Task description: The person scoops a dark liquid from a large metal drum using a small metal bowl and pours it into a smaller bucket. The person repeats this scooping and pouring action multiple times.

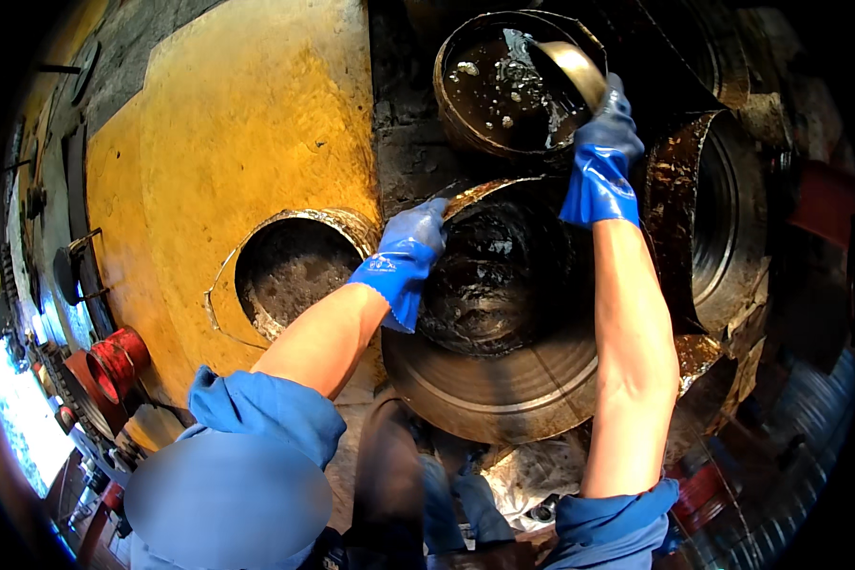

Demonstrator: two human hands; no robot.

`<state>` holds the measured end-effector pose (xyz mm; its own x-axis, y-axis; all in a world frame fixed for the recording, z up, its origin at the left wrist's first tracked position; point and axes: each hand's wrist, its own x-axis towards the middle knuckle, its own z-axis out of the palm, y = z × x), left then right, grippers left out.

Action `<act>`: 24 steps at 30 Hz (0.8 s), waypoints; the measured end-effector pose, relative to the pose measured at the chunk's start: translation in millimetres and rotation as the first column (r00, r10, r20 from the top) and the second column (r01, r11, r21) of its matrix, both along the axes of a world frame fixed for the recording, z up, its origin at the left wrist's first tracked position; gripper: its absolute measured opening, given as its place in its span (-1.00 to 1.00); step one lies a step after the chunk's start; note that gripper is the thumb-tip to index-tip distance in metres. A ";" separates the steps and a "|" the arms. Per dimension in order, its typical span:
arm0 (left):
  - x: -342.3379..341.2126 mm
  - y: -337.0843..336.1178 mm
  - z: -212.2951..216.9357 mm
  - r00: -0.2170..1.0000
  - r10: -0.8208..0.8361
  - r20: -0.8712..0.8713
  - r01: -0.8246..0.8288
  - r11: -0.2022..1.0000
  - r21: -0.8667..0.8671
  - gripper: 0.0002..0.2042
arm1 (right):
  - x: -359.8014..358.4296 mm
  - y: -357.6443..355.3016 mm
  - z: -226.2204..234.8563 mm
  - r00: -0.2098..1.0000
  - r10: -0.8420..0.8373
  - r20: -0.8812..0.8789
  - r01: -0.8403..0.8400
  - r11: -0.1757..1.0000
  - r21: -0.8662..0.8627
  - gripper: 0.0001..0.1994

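Note:
My right hand (610,128), in a blue rubber glove, is closed on a curved, brass-coloured metal piece (579,74). I cannot tell its exact kind. It reaches over the far bucket (444,106), which holds dark liquid with pale foam and bubbles. My left hand (414,235), gloved alike, grips the rim of a blackened bucket (480,193) in the middle. That bucket's inside is coated with dark, glossy stuff, and its mouth faces me. To the left of my left hand sits another bucket (351,226) with a wire handle and grey-brown residue inside.
A yellow, stained sheet (228,142) covers the left side. Beneath the middle bucket lies a wide ribbed metal disc (503,404). On the right stands a large grimy drum (722,228). A red container (119,366) is at the lower left.

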<state>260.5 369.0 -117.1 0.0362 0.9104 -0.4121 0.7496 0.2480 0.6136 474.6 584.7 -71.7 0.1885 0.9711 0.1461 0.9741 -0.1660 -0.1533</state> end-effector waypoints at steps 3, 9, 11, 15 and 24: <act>-2.3 -0.8 -1.4 1.000 0.005 0.007 -0.005 0.999 0.043 -0.65 | 16.5 -7.8 7.7 0.892 -0.084 -0.444 0.137 0.987 0.088 -0.50; -2.6 3.7 12.4 1.000 0.000 -0.016 0.000 1.000 -0.029 -0.69 | 112.5 -132.4 16.1 0.707 -0.162 -0.688 0.171 0.984 -0.056 -0.73; 1.4 2.4 7.9 1.000 0.005 -0.014 -0.005 1.000 0.005 -0.70 | 145.3 -186.1 -13.7 0.744 -0.045 -0.667 0.032 0.999 -0.031 -0.68; -3.1 -0.5 -8.8 0.997 0.027 0.071 -0.037 0.989 0.141 -0.64 | 143.6 -276.9 -60.4 0.311 -0.434 -0.846 0.161 0.901 -0.403 -0.62; 1.5 5.8 -21.5 1.000 -0.010 0.026 0.009 0.999 0.042 -0.59 | 213.5 -337.3 -223.3 0.800 -0.586 -0.130 0.466 0.744 -0.479 -0.76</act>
